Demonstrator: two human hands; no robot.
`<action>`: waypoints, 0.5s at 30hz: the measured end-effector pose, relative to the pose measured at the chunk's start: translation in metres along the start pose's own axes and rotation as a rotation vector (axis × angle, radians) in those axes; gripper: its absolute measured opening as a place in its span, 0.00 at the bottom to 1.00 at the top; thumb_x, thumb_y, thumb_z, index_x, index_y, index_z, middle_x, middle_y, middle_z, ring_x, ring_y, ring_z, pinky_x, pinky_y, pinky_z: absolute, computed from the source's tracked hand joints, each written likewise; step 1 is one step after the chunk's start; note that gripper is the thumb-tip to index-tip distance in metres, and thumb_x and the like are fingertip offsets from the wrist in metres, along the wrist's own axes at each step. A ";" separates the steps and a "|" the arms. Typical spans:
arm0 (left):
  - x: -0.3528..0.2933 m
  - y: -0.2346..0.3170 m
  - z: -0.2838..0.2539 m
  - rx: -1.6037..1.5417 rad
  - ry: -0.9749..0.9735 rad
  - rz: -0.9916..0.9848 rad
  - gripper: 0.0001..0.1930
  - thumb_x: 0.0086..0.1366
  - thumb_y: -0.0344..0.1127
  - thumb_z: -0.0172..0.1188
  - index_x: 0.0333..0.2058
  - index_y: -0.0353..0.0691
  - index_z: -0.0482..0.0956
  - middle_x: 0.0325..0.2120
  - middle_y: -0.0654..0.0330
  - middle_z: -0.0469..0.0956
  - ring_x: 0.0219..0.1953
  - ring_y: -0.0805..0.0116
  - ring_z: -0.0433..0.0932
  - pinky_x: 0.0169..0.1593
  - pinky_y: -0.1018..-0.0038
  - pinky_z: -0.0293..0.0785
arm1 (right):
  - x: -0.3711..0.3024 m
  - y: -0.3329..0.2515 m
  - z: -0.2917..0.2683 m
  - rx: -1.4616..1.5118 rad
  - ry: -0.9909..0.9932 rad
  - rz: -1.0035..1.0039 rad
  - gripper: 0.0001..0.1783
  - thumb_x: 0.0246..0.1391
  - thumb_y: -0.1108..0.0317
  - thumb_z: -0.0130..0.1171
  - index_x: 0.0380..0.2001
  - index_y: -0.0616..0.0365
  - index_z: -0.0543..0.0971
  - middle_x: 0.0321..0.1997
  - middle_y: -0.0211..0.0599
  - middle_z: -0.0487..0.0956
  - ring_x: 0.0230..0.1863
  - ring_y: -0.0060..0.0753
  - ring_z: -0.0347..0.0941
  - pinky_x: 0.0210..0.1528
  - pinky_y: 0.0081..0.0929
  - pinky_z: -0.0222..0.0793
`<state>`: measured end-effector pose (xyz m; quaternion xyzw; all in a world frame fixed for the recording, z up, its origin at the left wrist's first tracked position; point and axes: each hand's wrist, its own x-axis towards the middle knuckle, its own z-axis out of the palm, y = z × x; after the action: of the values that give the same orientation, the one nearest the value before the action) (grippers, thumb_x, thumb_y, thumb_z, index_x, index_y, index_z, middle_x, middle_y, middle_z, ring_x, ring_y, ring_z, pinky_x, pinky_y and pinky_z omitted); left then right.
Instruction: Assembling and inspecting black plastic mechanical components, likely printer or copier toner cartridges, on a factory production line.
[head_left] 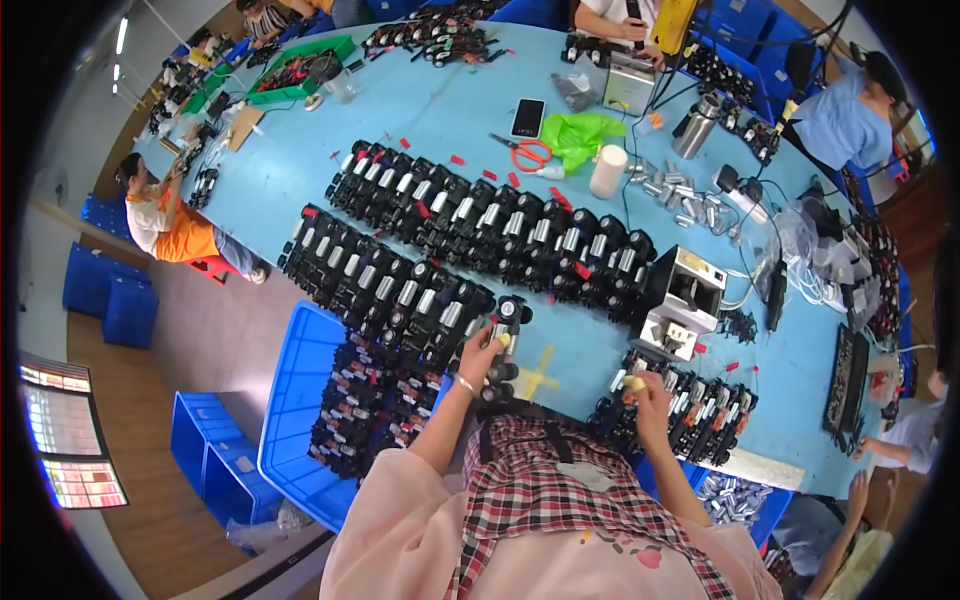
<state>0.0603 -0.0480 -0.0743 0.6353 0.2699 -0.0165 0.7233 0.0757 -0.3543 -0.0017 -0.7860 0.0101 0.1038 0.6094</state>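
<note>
My left hand is closed around a small black toy car chassis with a silver cylinder on it, at the table edge in front of me. A yellow cover sits on one of its fingertips. To its left and beyond it stand long rows of similar black chassis. My right hand, also with yellow on a fingertip, has its fingers drawn together at the left end of another chassis row. Whatever those fingers pinch is too small to make out.
A silver-and-black bench machine stands beyond my right hand. Further back lie orange-handled scissors, a phone, a white bottle and loose silver cylinders. A blue crate of chassis sits at my left. Other people work around the table.
</note>
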 end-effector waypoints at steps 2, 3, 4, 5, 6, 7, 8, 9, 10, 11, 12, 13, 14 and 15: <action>0.026 -0.031 -0.020 0.313 0.011 0.094 0.25 0.52 0.42 0.56 0.45 0.31 0.70 0.33 0.49 0.76 0.36 0.63 0.76 0.39 0.71 0.71 | 0.000 0.025 -0.019 -0.016 0.093 -0.004 0.12 0.54 0.66 0.46 0.33 0.63 0.75 0.32 0.29 0.72 0.31 0.21 0.67 0.35 0.17 0.61; 0.029 -0.015 -0.013 0.656 -0.035 0.069 0.28 0.51 0.46 0.56 0.46 0.33 0.68 0.32 0.41 0.75 0.37 0.50 0.75 0.41 0.65 0.70 | -0.004 0.038 -0.033 0.023 0.157 0.078 0.12 0.55 0.65 0.46 0.33 0.62 0.75 0.30 0.27 0.72 0.31 0.20 0.67 0.34 0.17 0.61; 0.033 -0.022 -0.022 0.800 -0.028 0.126 0.26 0.53 0.47 0.54 0.47 0.37 0.68 0.33 0.38 0.73 0.39 0.43 0.72 0.41 0.60 0.69 | -0.005 0.039 -0.042 -0.019 0.182 0.166 0.12 0.55 0.63 0.46 0.33 0.60 0.75 0.30 0.26 0.72 0.32 0.19 0.66 0.35 0.16 0.60; 0.033 -0.009 -0.017 0.892 -0.106 0.022 0.25 0.55 0.47 0.51 0.48 0.38 0.66 0.34 0.38 0.73 0.38 0.42 0.72 0.40 0.57 0.69 | -0.005 0.028 -0.053 -0.078 0.213 0.182 0.12 0.55 0.64 0.47 0.34 0.60 0.75 0.29 0.27 0.72 0.32 0.20 0.66 0.37 0.18 0.61; 0.032 -0.007 -0.023 1.019 -0.120 0.087 0.24 0.58 0.46 0.47 0.51 0.39 0.63 0.34 0.38 0.73 0.36 0.42 0.73 0.39 0.56 0.69 | 0.001 0.030 -0.060 -0.063 0.244 0.237 0.11 0.53 0.65 0.48 0.34 0.61 0.74 0.29 0.28 0.72 0.31 0.23 0.66 0.38 0.21 0.61; 0.030 0.000 -0.031 1.213 -0.243 0.223 0.25 0.60 0.46 0.44 0.54 0.40 0.58 0.33 0.37 0.73 0.35 0.41 0.73 0.38 0.55 0.68 | 0.008 0.064 -0.075 -0.204 0.355 -0.036 0.11 0.51 0.66 0.50 0.34 0.63 0.75 0.28 0.32 0.72 0.32 0.27 0.67 0.38 0.23 0.62; 0.024 0.014 -0.026 1.251 -0.168 0.115 0.24 0.61 0.46 0.43 0.53 0.38 0.60 0.33 0.38 0.73 0.35 0.42 0.73 0.38 0.55 0.68 | 0.021 0.062 -0.090 -0.307 0.335 0.101 0.12 0.50 0.67 0.52 0.34 0.64 0.75 0.27 0.36 0.73 0.32 0.28 0.68 0.38 0.24 0.62; 0.025 0.018 -0.031 1.194 -0.174 0.098 0.22 0.61 0.45 0.45 0.50 0.36 0.65 0.34 0.40 0.74 0.34 0.43 0.73 0.37 0.56 0.69 | 0.032 0.077 -0.103 -0.358 0.480 0.035 0.14 0.48 0.66 0.54 0.35 0.65 0.75 0.28 0.38 0.75 0.30 0.27 0.69 0.35 0.24 0.64; 0.030 0.019 -0.040 1.254 -0.148 0.169 0.20 0.59 0.42 0.48 0.47 0.37 0.68 0.33 0.43 0.75 0.34 0.44 0.74 0.36 0.57 0.70 | 0.043 0.072 -0.111 -0.282 0.584 0.142 0.14 0.45 0.68 0.57 0.36 0.63 0.75 0.29 0.36 0.76 0.29 0.25 0.70 0.32 0.22 0.65; 0.031 0.016 -0.043 1.487 -0.081 0.217 0.20 0.57 0.41 0.51 0.47 0.40 0.68 0.33 0.46 0.75 0.35 0.47 0.74 0.36 0.57 0.70 | 0.051 0.086 -0.130 -0.298 0.667 0.089 0.14 0.43 0.70 0.58 0.36 0.63 0.75 0.29 0.35 0.76 0.28 0.25 0.70 0.32 0.22 0.66; 0.025 0.029 -0.024 1.528 0.107 0.187 0.19 0.53 0.38 0.55 0.46 0.42 0.69 0.34 0.51 0.74 0.37 0.51 0.73 0.37 0.60 0.70 | 0.062 0.105 -0.143 -0.308 0.737 0.036 0.15 0.41 0.72 0.59 0.37 0.62 0.75 0.29 0.34 0.76 0.27 0.24 0.70 0.31 0.21 0.67; 0.024 0.035 -0.013 1.541 0.098 0.194 0.19 0.53 0.38 0.55 0.46 0.42 0.69 0.34 0.51 0.74 0.37 0.51 0.73 0.37 0.60 0.70 | 0.072 0.115 -0.151 -0.379 0.712 0.036 0.19 0.38 0.76 0.59 0.39 0.61 0.74 0.32 0.35 0.77 0.30 0.26 0.72 0.33 0.21 0.68; 0.025 0.040 -0.004 1.557 0.195 0.286 0.20 0.52 0.36 0.57 0.45 0.43 0.69 0.34 0.52 0.73 0.38 0.53 0.72 0.38 0.61 0.70 | 0.082 0.127 -0.157 -0.400 0.683 -0.001 0.21 0.37 0.77 0.59 0.40 0.60 0.73 0.35 0.36 0.76 0.32 0.27 0.73 0.34 0.22 0.69; 0.016 0.045 0.007 1.572 0.297 0.359 0.21 0.50 0.35 0.58 0.45 0.43 0.70 0.35 0.54 0.72 0.39 0.54 0.71 0.39 0.62 0.69 | 0.090 0.130 -0.157 -0.422 0.634 -0.035 0.23 0.36 0.77 0.59 0.41 0.60 0.73 0.37 0.38 0.76 0.34 0.29 0.73 0.34 0.24 0.69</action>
<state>0.0926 -0.0408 -0.0396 0.9859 0.1668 -0.0004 0.0150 0.1687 -0.5289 -0.1044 -0.8873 0.1632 -0.1549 0.4025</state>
